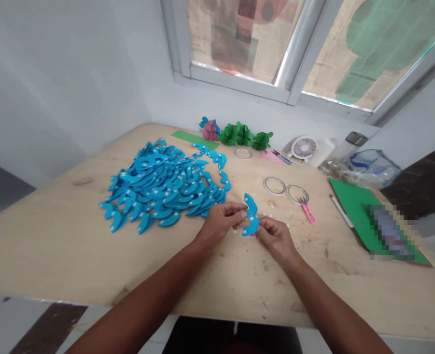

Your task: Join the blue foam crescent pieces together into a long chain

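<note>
Both of my hands meet over the middle of the wooden table [55, 246]. Between them is a curved blue paper piece [251, 215] with small white tape squares on it. My left hand [222, 221] pinches its left side, fingers closed. My right hand [276, 237] pinches its lower end, fingers closed too. To the left of my hands lies a big heap of the same blue curved paper pieces [165, 184], several of them carrying white tape squares.
Two tape rings [275, 185] and small pink scissors [307, 210] lie just beyond my hands. Green paper flowers [245, 135], a pink one [210, 130], a small white fan [304, 147], a jar [344, 150], green sheets [353, 206] and a pen [340, 210] sit further back and right.
</note>
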`<control>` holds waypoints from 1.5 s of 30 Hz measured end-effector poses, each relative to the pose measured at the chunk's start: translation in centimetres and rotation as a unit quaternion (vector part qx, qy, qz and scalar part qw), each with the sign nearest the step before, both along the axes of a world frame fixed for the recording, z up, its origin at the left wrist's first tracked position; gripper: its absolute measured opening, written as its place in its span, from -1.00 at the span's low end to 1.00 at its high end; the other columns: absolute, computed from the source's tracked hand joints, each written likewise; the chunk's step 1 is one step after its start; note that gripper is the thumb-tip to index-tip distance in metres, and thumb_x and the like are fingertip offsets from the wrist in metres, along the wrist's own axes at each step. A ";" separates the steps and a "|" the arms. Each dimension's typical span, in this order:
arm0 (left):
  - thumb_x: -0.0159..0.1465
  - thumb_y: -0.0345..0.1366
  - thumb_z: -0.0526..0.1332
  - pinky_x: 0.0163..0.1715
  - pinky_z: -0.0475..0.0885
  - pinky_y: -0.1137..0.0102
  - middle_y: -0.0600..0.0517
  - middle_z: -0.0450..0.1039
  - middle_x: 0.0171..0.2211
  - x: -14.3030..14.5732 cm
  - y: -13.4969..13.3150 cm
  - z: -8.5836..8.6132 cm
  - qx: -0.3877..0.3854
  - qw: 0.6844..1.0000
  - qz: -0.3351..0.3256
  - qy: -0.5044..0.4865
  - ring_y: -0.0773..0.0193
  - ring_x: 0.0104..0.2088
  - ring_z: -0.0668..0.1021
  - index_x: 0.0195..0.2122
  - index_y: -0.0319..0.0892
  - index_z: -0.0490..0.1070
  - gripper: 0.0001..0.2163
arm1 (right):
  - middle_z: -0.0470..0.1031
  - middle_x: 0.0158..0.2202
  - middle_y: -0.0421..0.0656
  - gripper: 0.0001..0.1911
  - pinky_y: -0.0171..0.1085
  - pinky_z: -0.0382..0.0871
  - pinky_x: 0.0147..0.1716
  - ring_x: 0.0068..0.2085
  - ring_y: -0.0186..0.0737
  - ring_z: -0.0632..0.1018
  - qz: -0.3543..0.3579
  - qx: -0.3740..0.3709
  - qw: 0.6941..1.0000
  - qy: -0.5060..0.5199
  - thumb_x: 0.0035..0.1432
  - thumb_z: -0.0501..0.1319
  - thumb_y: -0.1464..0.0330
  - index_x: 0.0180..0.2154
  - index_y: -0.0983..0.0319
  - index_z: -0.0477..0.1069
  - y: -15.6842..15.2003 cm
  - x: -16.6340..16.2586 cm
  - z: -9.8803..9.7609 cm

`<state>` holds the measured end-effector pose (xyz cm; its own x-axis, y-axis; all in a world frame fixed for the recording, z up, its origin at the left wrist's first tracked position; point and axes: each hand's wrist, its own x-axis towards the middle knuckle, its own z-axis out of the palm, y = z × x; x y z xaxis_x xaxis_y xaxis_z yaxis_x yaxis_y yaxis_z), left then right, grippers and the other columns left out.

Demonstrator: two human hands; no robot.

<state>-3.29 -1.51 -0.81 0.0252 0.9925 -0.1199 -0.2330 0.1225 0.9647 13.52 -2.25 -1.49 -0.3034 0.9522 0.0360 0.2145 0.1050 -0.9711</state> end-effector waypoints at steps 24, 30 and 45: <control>-0.04 -0.25 0.32 -0.58 0.23 0.49 0.10 0.35 -0.66 -0.2 -0.6 0.9 0.013 0.999 -0.031 -0.001 0.44 -0.62 0.32 -0.56 -0.26 0.44 -0.83 | 0.29 -0.63 -0.25 -0.73 -0.39 0.09 -0.59 -0.58 -0.42 0.24 0.007 -0.001 1.000 -0.010 0.04 0.20 0.21 -0.54 0.28 0.40 -0.1 0.0 0.2; -0.02 -0.27 0.31 -0.58 0.23 0.49 0.09 0.36 -0.65 -0.2 -0.6 1.0 0.023 0.999 -0.035 0.014 0.44 -0.62 0.32 -0.56 -0.27 0.43 -0.85 | 0.30 -0.61 -0.25 -0.74 -0.39 0.11 -0.57 -0.57 -0.41 0.25 0.014 -0.007 1.000 0.001 0.04 0.21 0.22 -0.53 0.29 0.40 -0.1 -0.1 0.2; -0.11 -0.24 0.37 -0.60 0.29 0.49 0.06 0.44 -0.62 -0.3 0.0 0.0 0.000 1.000 -0.023 -0.012 0.41 -0.63 0.39 -0.52 -0.24 0.46 -0.80 | 0.26 -0.64 -0.25 -0.68 -0.38 0.11 -0.59 -0.58 -0.41 0.24 0.012 -0.009 1.000 -0.007 0.04 0.21 0.15 -0.53 0.28 0.40 -0.1 0.0 0.0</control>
